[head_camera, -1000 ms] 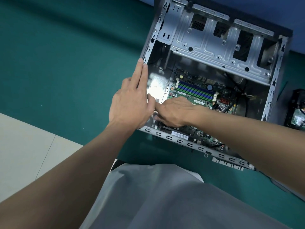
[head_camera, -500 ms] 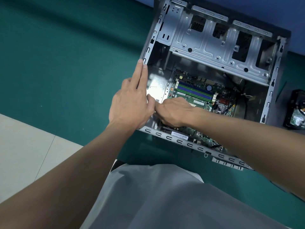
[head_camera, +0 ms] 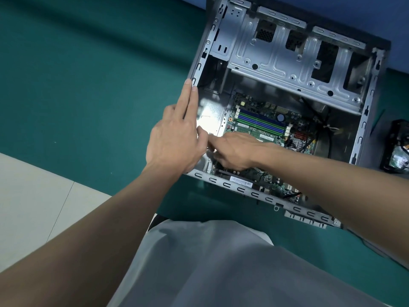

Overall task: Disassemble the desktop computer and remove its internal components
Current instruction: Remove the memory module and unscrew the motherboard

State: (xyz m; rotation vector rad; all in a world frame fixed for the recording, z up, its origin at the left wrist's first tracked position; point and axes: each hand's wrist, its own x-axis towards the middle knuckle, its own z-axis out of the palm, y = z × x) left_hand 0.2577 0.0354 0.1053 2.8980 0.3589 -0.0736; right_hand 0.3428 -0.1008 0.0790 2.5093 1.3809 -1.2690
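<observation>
The open desktop case (head_camera: pixel 243 191) lies on its side on a green mat. Inside it are the green motherboard (head_camera: pixel 261 121) with blue memory slots and, farther back, a grey metal drive cage (head_camera: pixel 276 60). My left hand (head_camera: pixel 174 140) rests on the case's left rim, its fingers straight along the rail. My right hand (head_camera: pixel 236 151) reaches across the motherboard to its near-left corner, fingers bent downward. Its fingertips are hidden beside my left thumb, so what they touch or hold cannot be told.
Black cables (head_camera: pixel 325 129) run along the right side of the case interior. A card with a barcode label (head_camera: pixel 241 181) sits by the near rail. A dark removed part (head_camera: pixel 397 151) lies on the mat to the right. Pale floor tiles (head_camera: pixel 33 196) show at the left.
Both hands stay almost where they were; my right hand's fingers shift only slightly at the motherboard's corner.
</observation>
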